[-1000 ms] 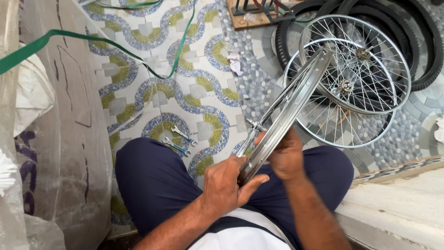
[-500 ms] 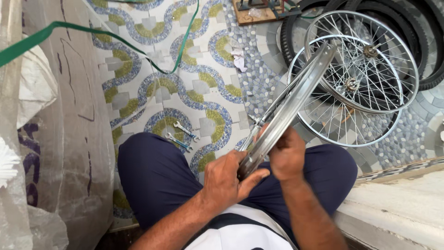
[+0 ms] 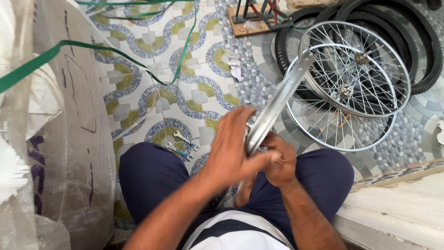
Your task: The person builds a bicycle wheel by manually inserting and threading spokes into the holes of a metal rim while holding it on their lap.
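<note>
Gripping both hands (image 3: 259, 159), a bare wheel rim (image 3: 277, 104) slanting up-right.

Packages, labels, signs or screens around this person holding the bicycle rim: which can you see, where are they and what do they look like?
Woven plastic sack: far left, beside the person's leg; tall, bulging, translucent grey-white with dark printed marks.
Green strap: runs from the sack across the patterned tiles; thin, flat, looping.
No signs, screens or separate labels show.
Both hands, left hand and right hand, grip the bare metal rim.
</note>
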